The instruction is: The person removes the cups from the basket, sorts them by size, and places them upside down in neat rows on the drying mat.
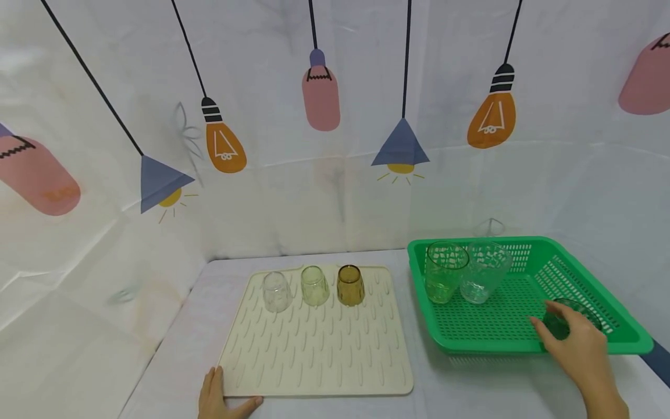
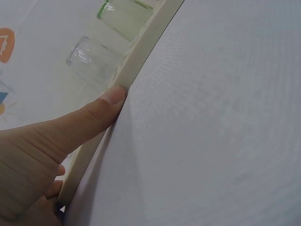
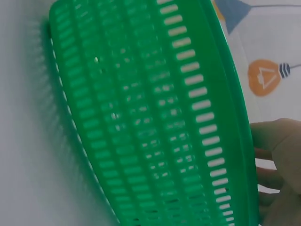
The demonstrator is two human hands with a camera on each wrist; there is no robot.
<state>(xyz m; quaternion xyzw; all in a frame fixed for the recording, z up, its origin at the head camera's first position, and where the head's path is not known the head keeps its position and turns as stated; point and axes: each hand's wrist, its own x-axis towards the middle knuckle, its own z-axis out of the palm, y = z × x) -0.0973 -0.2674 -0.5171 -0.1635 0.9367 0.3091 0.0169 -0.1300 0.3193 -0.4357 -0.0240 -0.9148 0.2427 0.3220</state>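
My left hand point(image 1: 222, 398) rests at the near left corner of a cream draining mat point(image 1: 319, 355). Its thumb point(image 2: 110, 96) lies straight against the front edge, and the fingers lie along the left side. Near the mat's back edge stand a clear glass point(image 1: 277, 292), a pale green glass point(image 1: 314, 286) and an amber glass point(image 1: 350, 285), upside down. My right hand point(image 1: 578, 346) reaches over the near rim of a green basket point(image 1: 434, 326), thumb and fingers apart. Beside them is a dark glass point(image 1: 586, 311), partly hidden by the hand; no grip shows.
Inside the basket, at its left, a light green glass point(image 1: 445, 273) and a larger clear glass point(image 1: 481, 276) stand upright side by side. Mat and basket lie on a white-covered table point(image 1: 183, 343). Behind rises a white curtain point(image 1: 340, 198) printed with lamps.
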